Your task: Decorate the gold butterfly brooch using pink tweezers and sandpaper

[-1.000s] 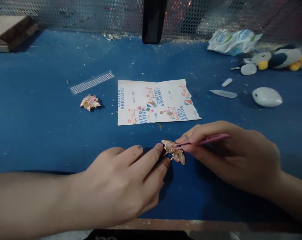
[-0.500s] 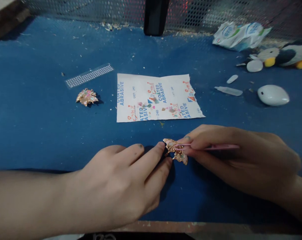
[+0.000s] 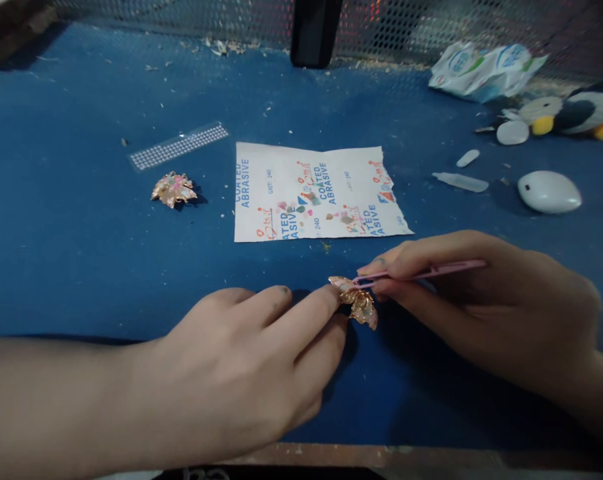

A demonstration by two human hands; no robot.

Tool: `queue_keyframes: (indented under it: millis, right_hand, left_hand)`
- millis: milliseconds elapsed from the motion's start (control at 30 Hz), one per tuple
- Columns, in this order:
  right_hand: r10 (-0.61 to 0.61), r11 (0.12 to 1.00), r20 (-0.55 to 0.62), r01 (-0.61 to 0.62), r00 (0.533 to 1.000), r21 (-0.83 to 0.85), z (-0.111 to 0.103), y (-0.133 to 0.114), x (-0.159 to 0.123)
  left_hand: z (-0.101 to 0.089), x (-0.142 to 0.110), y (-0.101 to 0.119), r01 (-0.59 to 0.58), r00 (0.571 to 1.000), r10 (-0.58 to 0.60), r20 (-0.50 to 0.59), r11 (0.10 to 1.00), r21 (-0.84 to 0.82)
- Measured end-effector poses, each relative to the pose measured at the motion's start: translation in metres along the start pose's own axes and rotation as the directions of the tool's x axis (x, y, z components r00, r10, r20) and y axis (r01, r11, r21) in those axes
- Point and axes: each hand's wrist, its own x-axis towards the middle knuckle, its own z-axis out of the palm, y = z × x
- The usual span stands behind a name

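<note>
My left hand (image 3: 261,360) grips the left side of a gold-edged, butterfly-shaped ornament (image 3: 362,309) with pale pink wings, just above the blue table. Pink tweezers (image 3: 444,268) are pinched in my right hand (image 3: 501,313), and their tips reach the ornament's upper middle. Whether the tips hold anything is too small to tell. Beyond both hands lies a white sheet of abrasive paper (image 3: 261,193), printed side up, with several small coloured chips (image 3: 301,210) on it. A second gold-edged ornament (image 3: 174,189) rests to its left.
A strip of small beads (image 3: 178,147) lies behind the second ornament. At the right are a white rounded object (image 3: 550,192), a small translucent tube (image 3: 461,182), a plush toy (image 3: 576,112) and a crumpled packet (image 3: 486,70). A black object (image 3: 315,33) stands against the mesh at the back.
My right hand has tilted the tweezers, raising their rear end, and their tips have opened wider. My left fingers have shifted slightly right over the ornament, which has turned a little.
</note>
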Motion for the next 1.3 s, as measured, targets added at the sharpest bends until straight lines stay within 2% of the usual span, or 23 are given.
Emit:
queue_keyframes:
  millis: [200,400,767,967,1300]
  right_hand:
    - [-0.033,0.999,-0.066,0.033,0.997,-0.004,0.005,0.001,0.002]
    - [0.018,0.998,-0.013,-0.017,1.000,0.057,0.005,0.001,0.007]
    - [0.079,0.985,-0.012,-0.076,0.997,0.154,0.004,-0.006,0.014]
    - [0.079,0.986,-0.006,-0.078,0.997,0.150,0.004,-0.007,0.015]
    - [0.054,0.987,0.016,-0.056,0.998,0.152,0.002,-0.004,0.015]
  left_hand:
    - [0.001,-0.002,-0.001,-0.011,1.000,0.011,0.023,1.000,-0.009]
    - [0.000,-0.002,-0.001,-0.008,1.000,0.008,0.030,1.000,-0.007]
    - [-0.001,0.002,0.000,0.025,0.999,-0.024,0.041,0.999,-0.027]
    - [-0.002,0.002,0.000,0.045,0.995,-0.043,0.085,0.999,-0.019]
    - [-0.001,0.002,-0.001,0.030,0.995,-0.028,0.092,0.999,-0.025]
